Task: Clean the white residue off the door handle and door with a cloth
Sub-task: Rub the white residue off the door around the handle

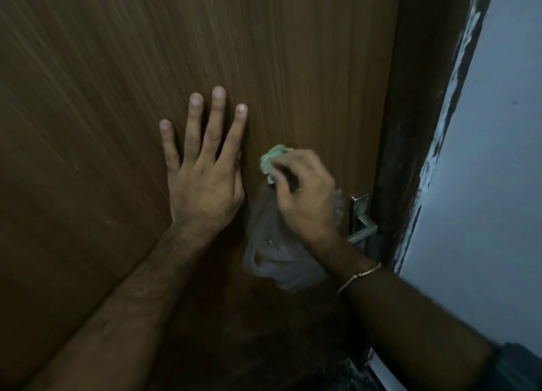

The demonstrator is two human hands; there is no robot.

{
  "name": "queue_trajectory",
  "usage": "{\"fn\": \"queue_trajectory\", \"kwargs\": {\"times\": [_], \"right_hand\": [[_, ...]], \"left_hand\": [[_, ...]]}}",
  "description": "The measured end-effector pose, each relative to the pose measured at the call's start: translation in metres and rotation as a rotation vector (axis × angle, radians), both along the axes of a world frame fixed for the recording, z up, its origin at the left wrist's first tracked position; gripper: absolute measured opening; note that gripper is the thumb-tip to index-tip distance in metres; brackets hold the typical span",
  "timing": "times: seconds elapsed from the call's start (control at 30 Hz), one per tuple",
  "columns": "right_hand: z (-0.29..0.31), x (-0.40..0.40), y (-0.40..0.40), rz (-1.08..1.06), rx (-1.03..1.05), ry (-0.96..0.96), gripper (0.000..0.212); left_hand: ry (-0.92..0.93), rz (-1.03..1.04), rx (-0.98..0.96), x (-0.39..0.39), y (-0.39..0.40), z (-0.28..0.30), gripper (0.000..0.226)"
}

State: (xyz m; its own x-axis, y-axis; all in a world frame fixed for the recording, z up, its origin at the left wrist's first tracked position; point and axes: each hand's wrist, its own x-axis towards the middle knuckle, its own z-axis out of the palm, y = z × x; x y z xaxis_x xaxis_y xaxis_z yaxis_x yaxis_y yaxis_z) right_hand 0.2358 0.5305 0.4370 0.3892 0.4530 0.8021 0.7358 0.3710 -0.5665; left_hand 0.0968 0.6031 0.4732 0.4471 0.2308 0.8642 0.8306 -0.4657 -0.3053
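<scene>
The left hand (pixel 205 182) lies flat against the brown door (pixel 117 68), fingers (pixel 215 118) straight and spread, pointing up, the palm pressed to the wood and holding nothing. Just to its right, the right hand (pixel 305 194) has its fingers curled round a small crumpled green cloth (pixel 271 160), bunched tight so that only a wad of it shows past the knuckles. The cloth is held against the door face, above and to the left of the handle (pixel 362 229). Whether it touches any white residue cannot be told; the wood there looks dim and the picture is dark.

The handle is a metal lever on a narrow upright plate (pixel 359 206), set near the door's right edge. It sits just right of the right wrist, partly hidden behind it. A thin, see-through plastic bag (pixel 272 255) hangs below the right hand, against the door; its top is hidden behind the hand, so what it hangs from cannot be told.

A thin bracelet (pixel 359 276) circles the right wrist. Right of the door runs the dark frame (pixel 410 126), its edge rough with chipped paint, and beyond it a pale blue wall (pixel 498 156). Both forearms reach in from the bottom of the view, the right one ending in a dark sleeve (pixel 516 367) at the lower corner
</scene>
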Motion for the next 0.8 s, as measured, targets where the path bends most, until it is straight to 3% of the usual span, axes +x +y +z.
{"fn": "queue_trajectory", "kwargs": {"times": [0.1, 0.27, 0.4, 0.53, 0.57, 0.7, 0.8], "right_hand": [[0.016, 0.021, 0.009, -0.102, 0.059, 0.128, 0.02], [-0.021, -0.013, -0.002, 0.056, -0.05, -0.198, 0.022], [0.003, 0.007, 0.01, -0.05, 0.069, 0.027, 0.019], [-0.005, -0.011, 0.01, 0.062, 0.04, -0.248, 0.02], [-0.009, -0.003, 0.006, 0.062, 0.014, -0.236, 0.02], [-0.001, 0.027, 0.009, -0.146, 0.081, 0.184, 0.021], [-0.014, 0.019, 0.007, -0.069, -0.001, 0.029, 0.023]], "left_hand": [[0.014, -0.016, -0.01, 0.003, 0.001, 0.005, 0.062], [0.012, 0.0, 0.0, 0.0, 0.001, 0.001, 0.063], [0.012, -0.021, 0.007, 0.001, 0.002, 0.005, 0.059], [0.006, -0.003, 0.009, -0.002, 0.0, -0.001, 0.058], [0.009, -0.007, 0.002, -0.003, 0.001, -0.001, 0.059], [0.029, -0.009, -0.011, -0.004, 0.002, 0.002, 0.058], [0.009, 0.003, -0.021, -0.004, -0.001, -0.004, 0.062]]}}
